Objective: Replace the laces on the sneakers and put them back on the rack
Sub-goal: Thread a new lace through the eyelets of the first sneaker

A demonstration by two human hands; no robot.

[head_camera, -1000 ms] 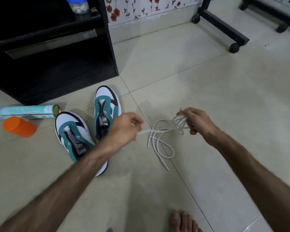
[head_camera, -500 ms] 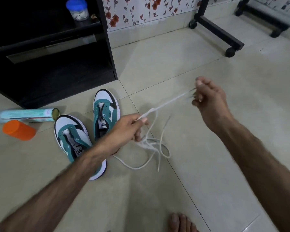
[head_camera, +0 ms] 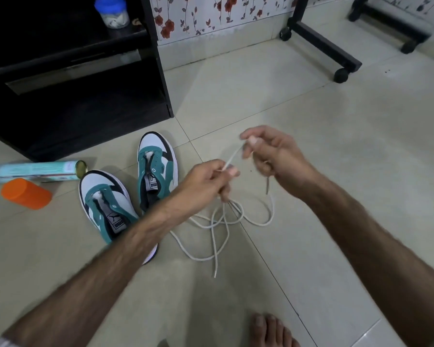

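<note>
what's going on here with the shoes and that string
A person is sorting out a white shoelace over the tiled floor. The left hand and right hand each pinch it, with a short stretch running between them and the rest hanging in loose loops onto the floor. Two teal and white sneakers sit side by side to the left, with no laces in them yet, in front of a black rack. Nothing has been threaded so far.

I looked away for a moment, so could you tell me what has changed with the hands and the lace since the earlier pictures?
The right hand, stretched up and away half a second ago, has come back close to the left hand. Both still pinch the white lace, its loops now sagging onto the floor. The two sneakers have not moved.
</note>
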